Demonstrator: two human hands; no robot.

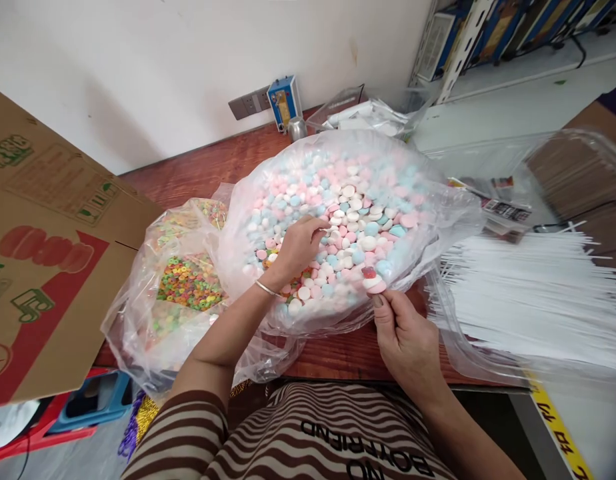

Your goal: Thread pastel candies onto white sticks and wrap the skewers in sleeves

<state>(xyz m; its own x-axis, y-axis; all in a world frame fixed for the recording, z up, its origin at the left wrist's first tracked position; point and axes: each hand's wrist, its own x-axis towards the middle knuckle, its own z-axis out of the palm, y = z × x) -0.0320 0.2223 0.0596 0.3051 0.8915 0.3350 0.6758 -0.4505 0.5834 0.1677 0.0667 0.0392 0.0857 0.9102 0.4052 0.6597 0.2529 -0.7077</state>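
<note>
My left hand (301, 248), with a thin bangle at the wrist, is over a large clear plastic bag (268, 157) of pink, white and blue disc-shaped candies (351, 237). Its fingers are curled together at the candies, and what lies in the fingertips is too hidden to tell. At the bag's near right edge, my right hand (405, 333) pinches a small stack of candies (374, 282) between thumb and forefinger. The stack is pink at the bottom, white above, with a red piece on top.
Left of the big bag lies a clear bag with small colourful ring candies (191, 283), beside a cardboard box (53, 247). On the right, a clear plastic tub (451, 343) holds many white sticks (528, 293). A blue box (284, 103) and metal cup (297, 129) stand by the wall.
</note>
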